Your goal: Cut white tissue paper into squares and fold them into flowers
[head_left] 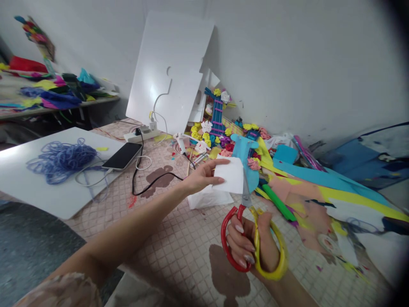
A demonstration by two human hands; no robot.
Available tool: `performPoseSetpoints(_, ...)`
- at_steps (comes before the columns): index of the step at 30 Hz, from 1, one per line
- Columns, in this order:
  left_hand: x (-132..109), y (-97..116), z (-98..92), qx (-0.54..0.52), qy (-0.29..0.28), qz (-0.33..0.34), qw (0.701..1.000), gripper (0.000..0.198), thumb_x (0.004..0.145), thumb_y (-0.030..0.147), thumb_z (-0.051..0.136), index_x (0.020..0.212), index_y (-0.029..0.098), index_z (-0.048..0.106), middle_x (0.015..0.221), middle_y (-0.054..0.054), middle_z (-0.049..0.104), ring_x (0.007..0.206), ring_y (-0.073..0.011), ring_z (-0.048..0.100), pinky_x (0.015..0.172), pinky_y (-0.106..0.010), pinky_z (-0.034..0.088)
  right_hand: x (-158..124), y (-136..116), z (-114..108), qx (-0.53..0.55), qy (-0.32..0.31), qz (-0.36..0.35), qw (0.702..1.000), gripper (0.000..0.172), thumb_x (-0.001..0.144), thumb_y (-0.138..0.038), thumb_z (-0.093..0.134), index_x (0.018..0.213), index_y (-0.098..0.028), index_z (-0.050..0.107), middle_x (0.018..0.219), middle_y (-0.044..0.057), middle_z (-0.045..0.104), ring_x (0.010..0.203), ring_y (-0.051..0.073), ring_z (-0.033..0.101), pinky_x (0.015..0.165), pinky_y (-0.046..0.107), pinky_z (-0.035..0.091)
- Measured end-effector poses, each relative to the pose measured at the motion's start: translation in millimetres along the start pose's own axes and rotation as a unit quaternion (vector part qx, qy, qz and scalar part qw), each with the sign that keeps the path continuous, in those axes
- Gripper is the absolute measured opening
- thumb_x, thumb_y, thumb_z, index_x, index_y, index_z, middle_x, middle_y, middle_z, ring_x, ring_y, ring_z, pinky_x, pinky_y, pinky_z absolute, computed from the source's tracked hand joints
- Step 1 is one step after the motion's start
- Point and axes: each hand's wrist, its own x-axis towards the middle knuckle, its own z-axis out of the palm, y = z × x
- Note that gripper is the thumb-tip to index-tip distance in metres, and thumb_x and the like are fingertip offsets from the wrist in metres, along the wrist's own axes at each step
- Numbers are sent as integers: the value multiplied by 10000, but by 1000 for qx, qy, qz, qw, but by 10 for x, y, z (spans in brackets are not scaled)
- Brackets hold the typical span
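Observation:
My left hand (206, 176) pinches the left edge of a small white piece of paper (230, 175) between thumb and fingers, holding it above the table. In my right hand (252, 243) is a pair of scissors (245, 199) with one red and one yellow handle, fingers through the loops. The blades point away from me and lie along the paper's right edge; whether they are cutting into it I cannot tell. Below the paper lies another white folded sheet (209, 199). Just behind is a light-blue cut-out shape (244, 149).
A white board (76, 200) at left bears blue yarn (65, 160) and a phone (123, 156). Behind are a power strip (143, 134), a glue gun (180, 143) and paper flowers (207, 126). Right lie a green roll (277, 202) and colored paper strips (345, 192).

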Motion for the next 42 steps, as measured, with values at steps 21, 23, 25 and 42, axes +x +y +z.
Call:
performPoseSetpoints(21, -26, 39, 62, 36, -37, 0, 999, 611, 684, 133, 705, 1252, 243, 507, 1171, -77, 548, 986, -163, 529, 768, -241, 449, -5, -39, 28, -25, 31, -4, 999, 670, 710, -791, 255, 717, -173, 516, 486, -75, 316, 368, 62, 275, 393, 204, 387)
performPoseSetpoints(23, -26, 43, 59, 39, -34, 4, 999, 609, 683, 133, 705, 1249, 245, 512, 1168, -73, 552, 984, -161, 530, 772, -239, 447, -3, -24, 3, -14, 15, -9, 1000, 655, 714, -779, 270, 718, -174, 519, 469, -85, 301, 347, 55, 249, 369, 191, 372)
performPoseSetpoints(25, -27, 47, 58, 43, -32, 9, 999, 608, 679, 132, 708, 1245, 248, 518, 1179, -70, 549, 985, -158, 531, 773, -235, 444, 0, -19, -3, -6, 3, -11, 1000, 649, 718, -772, 277, 721, -173, 527, 456, -90, 287, 335, 52, 233, 355, 183, 359)
performPoseSetpoints(42, -46, 48, 106, 23, -54, -9, 998, 605, 679, 123, 702, 1240, 254, 517, 1257, -79, 504, 1035, -169, 526, 803, -254, 443, 14, -90, 30, -41, 34, -3, 999, 696, 702, -808, 220, 723, -179, 518, 501, -64, 331, 385, 76, 312, 412, 223, 380)
